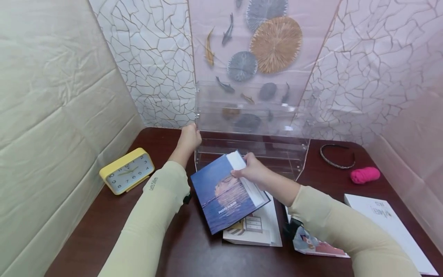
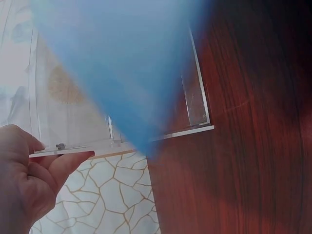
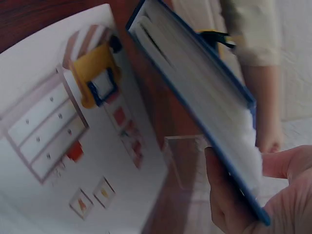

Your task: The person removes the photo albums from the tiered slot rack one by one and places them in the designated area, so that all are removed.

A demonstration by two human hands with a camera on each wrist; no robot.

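My right hand (image 1: 254,171) pinches a blue photo album (image 1: 218,192) by one edge, thumb on the cover and fingers behind. The album is tilted above the table, and its page edges show in the right wrist view. With my left hand (image 1: 189,139) I grip the left side of a clear acrylic rack (image 1: 254,134) with several tiers; in the left wrist view the thumb and fingers (image 2: 68,163) wrap its side panel. A corner of the album blurs across that view. Beneath the album lies a white book with a drawn dresser (image 1: 264,227), partly covered.
A yellow alarm clock (image 1: 126,171) stands at the left of the dark wooden table (image 1: 194,254). On the right are a dark headband (image 1: 337,166), a bright pink bundle (image 1: 365,175), a white book (image 1: 387,223) and another picture book (image 1: 320,248) partly under my right forearm.
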